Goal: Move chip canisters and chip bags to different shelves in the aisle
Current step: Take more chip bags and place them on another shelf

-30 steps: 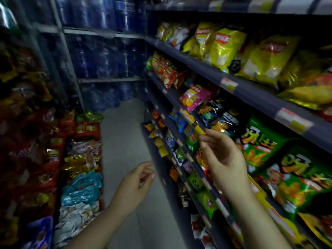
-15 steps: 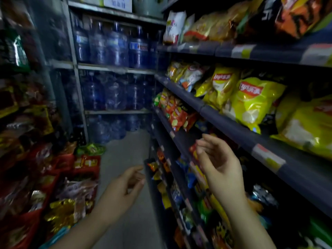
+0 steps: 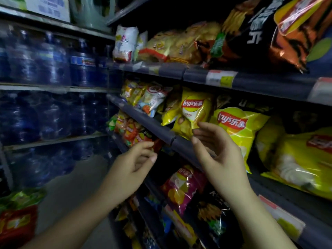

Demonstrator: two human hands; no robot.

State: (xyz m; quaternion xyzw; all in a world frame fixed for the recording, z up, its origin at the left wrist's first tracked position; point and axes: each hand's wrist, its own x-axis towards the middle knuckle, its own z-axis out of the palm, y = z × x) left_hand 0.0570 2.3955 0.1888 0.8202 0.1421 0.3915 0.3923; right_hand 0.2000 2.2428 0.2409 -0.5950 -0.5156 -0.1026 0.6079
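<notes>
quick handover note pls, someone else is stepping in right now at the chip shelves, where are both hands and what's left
Left hand: empty, fingers loosely curled, raised in front of the lower shelf.
Right hand: empty, fingers relaxed, fingertips just in front of the upright yellow Lay's bag; contact unclear.
Chip bags: a larger yellow Lay's bag sits beside it on the middle shelf; a pink bag is on the shelf below; more bags are above.
No canisters visible.
Done: nothing in hand, no move evident.
Left: grip a bag, likely the upright yellow one, and move it to another shelf.
</notes>
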